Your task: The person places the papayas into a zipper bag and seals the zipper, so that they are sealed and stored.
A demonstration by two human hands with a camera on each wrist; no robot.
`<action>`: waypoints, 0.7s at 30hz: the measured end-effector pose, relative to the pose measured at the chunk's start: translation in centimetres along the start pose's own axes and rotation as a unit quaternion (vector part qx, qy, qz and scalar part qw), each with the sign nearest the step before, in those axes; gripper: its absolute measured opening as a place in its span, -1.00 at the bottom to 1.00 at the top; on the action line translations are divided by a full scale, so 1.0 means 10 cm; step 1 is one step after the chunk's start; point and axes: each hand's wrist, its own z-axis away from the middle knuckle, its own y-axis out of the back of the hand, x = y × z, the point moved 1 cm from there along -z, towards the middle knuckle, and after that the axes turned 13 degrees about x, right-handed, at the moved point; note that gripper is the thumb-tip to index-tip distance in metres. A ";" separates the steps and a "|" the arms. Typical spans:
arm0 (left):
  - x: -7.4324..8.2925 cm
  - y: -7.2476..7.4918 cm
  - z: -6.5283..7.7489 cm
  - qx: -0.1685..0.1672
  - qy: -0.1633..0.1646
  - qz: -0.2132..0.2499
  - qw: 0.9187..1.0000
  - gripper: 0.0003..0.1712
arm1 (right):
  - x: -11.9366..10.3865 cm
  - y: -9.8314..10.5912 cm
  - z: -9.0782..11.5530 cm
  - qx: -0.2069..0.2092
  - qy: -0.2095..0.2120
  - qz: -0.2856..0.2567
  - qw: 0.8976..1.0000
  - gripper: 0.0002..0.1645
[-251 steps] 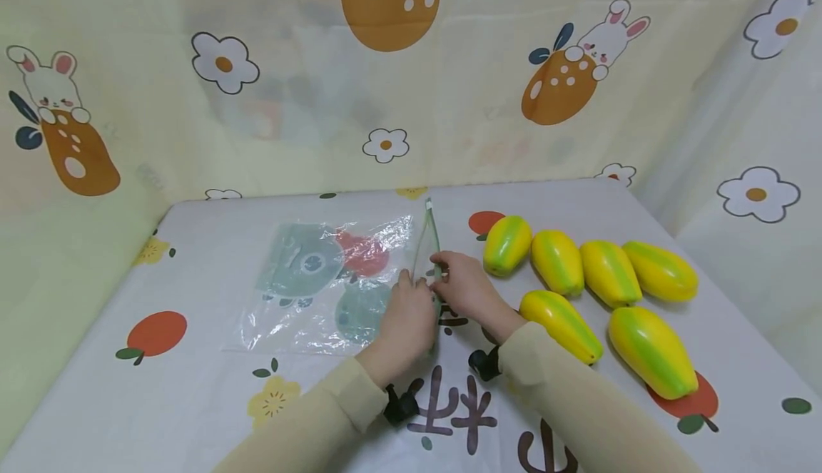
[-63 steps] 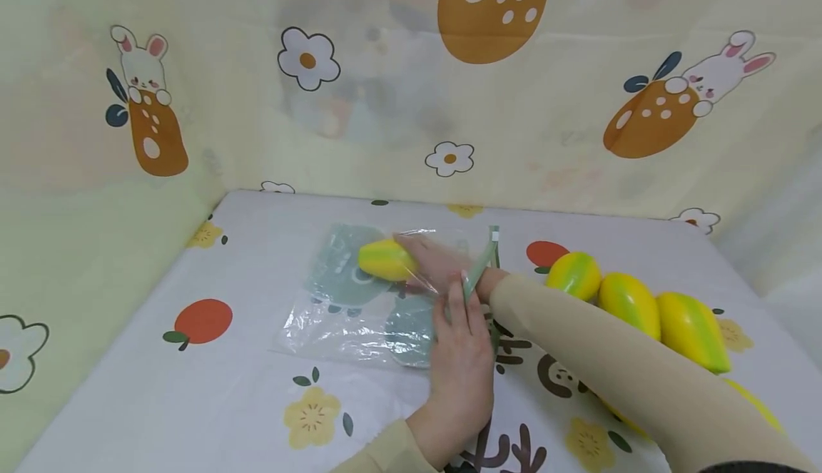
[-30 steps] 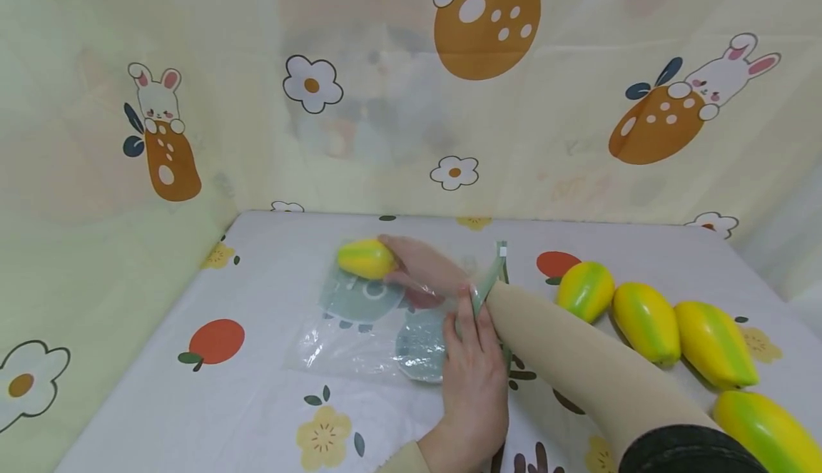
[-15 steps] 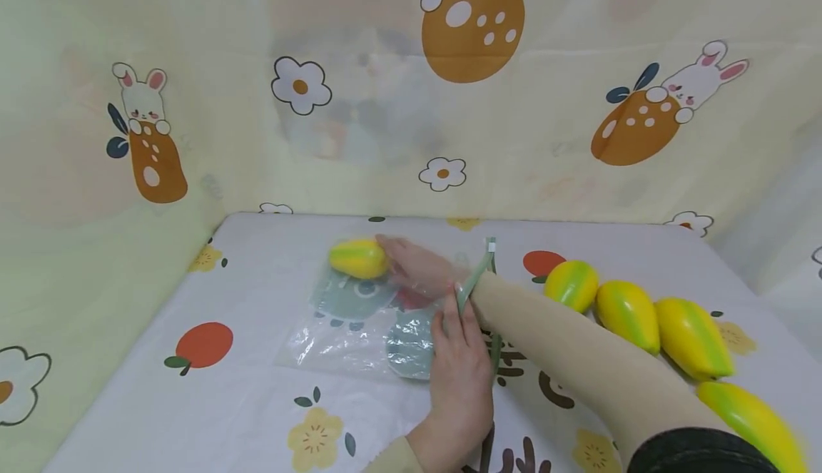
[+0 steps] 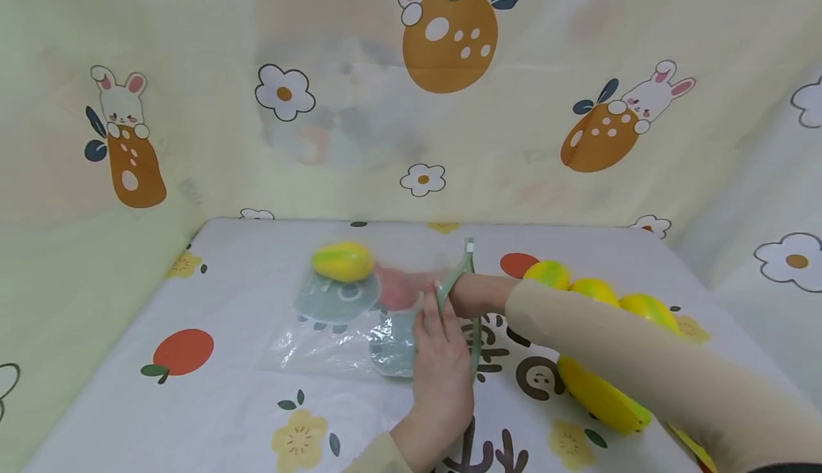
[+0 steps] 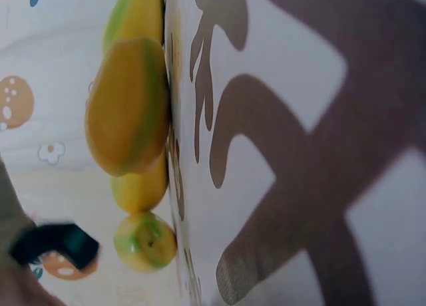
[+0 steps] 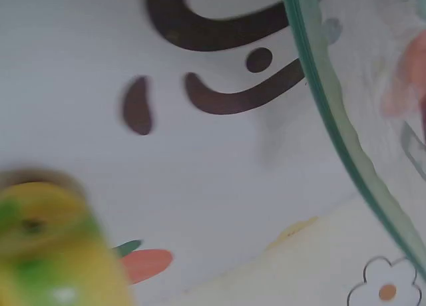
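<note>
Our left fingers (image 5: 434, 322) grip the bag (image 5: 321, 352), best held wide-mouthed. We can't tell if our right hand (image 5: 478, 295), beside them, grasps.

Head view: right hand's (image 5: 481, 295) fingers obscured by film of bag (image 5: 334, 359) and left hand (image 5: 443, 380). Right sleeve (image 5: 616, 352) overlaps row of fruits (image 5: 546, 274); lower-right fruit (image 5: 693, 448) mostly hidden. Left sleeve (image 5: 382, 459) cut by bottom edge. Right wrist view: near fruit (image 7: 60, 259) blurred, cropped left and below. Left wrist view: dark strap (image 6: 60, 245) blurred.
</note>
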 end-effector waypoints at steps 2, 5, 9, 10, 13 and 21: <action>0.00 0.01 0.00 -0.017 -0.004 -0.004 1.000 0.12 | -0.36 0.35 0.32 0.025 -0.022 -0.099 0.995 -0.69; 0.00 0.04 -0.01 -0.048 -0.015 -0.011 0.999 0.10 | -0.65 0.73 0.68 0.026 -0.020 -0.155 0.987 -0.63; 0.02 0.06 -0.01 -0.063 -0.002 0.019 0.998 0.05 | -0.69 1.01 1.14 0.025 -0.046 -0.177 0.983 -0.59; 0.03 0.06 -0.01 -0.063 0.008 0.034 0.997 0.04 | -0.66 1.07 1.27 0.028 -0.059 -0.183 0.981 -0.56; 0.03 0.07 -0.01 -0.062 0.033 0.072 0.995 -0.02 | -0.55 1.25 1.67 0.061 -0.094 -0.183 0.977 -0.54; -0.01 0.09 -0.04 -0.115 0.065 0.128 0.983 -0.05 | -0.01 1.33 2.76 0.160 -0.227 -0.148 0.949 -0.52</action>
